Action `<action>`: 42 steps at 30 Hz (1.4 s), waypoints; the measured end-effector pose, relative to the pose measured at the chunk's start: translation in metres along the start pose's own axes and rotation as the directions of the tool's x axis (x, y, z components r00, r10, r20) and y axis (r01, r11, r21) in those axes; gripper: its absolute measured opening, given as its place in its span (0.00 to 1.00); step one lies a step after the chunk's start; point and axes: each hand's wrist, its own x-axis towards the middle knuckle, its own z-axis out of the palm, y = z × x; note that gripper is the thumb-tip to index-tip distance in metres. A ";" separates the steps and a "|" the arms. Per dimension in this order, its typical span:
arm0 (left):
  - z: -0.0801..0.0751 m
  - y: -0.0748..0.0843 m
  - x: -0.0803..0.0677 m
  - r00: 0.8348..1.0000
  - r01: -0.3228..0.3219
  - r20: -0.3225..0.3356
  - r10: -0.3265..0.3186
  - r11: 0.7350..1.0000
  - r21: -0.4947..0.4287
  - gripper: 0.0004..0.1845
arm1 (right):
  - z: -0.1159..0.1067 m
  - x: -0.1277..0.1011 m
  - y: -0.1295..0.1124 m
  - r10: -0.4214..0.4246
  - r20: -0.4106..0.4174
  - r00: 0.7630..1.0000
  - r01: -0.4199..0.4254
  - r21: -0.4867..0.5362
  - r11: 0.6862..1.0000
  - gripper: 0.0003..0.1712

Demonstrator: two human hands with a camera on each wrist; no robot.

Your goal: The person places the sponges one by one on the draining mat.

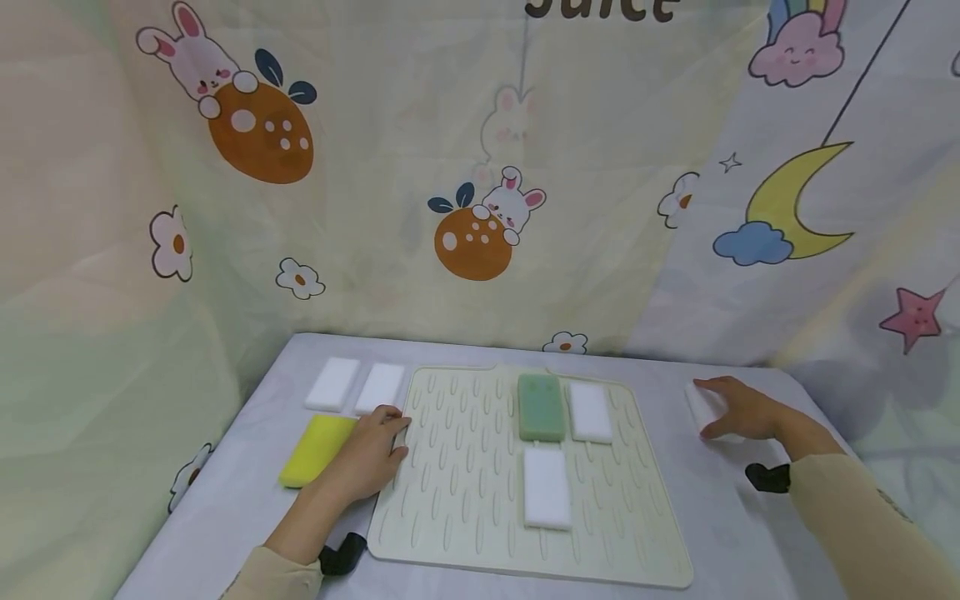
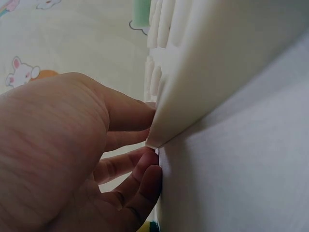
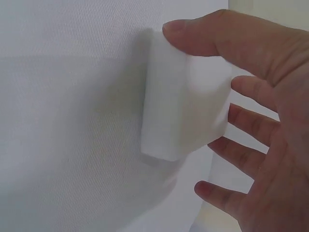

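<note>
A white sponge (image 1: 706,407) lies on the table at the right. My right hand (image 1: 744,408) holds it between thumb (image 3: 198,36) and fingertips, as the right wrist view shows. At the left edge of a cream ribbed mat (image 1: 457,500), my left hand (image 1: 367,454) rests with its fingertips against the rim. The left wrist view shows the thumb (image 2: 130,113) touching the mat's side and the lower fingers bent beside it. On the mat lie a green sponge (image 1: 541,408), a white sponge (image 1: 591,412) to its right and another white sponge (image 1: 547,489) nearer me.
Left of the mat, a yellow sponge (image 1: 315,450) lies beside my left hand. Two white sponges, one farther left (image 1: 332,384) and one nearer the mat (image 1: 380,388), sit behind it. A printed cloth backdrop (image 1: 375,208) rises behind the white-covered table (image 1: 720,533).
</note>
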 end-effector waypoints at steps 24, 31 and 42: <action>-0.001 0.000 0.002 1.000 0.001 0.013 -0.001 1.000 0.011 0.25 | 0.003 -0.026 -0.050 -0.131 -0.086 0.988 0.122 -0.107 0.987 0.60; 0.000 -0.002 0.003 1.000 -0.014 0.005 0.014 1.000 0.004 0.25 | 0.006 -0.035 -0.072 -0.146 -0.107 0.984 0.134 -0.110 0.985 0.60; 0.001 -0.004 0.005 1.000 -0.001 0.021 0.001 1.000 0.001 0.26 | 0.019 -0.050 -0.104 -0.192 -0.130 0.973 0.176 -0.124 0.977 0.58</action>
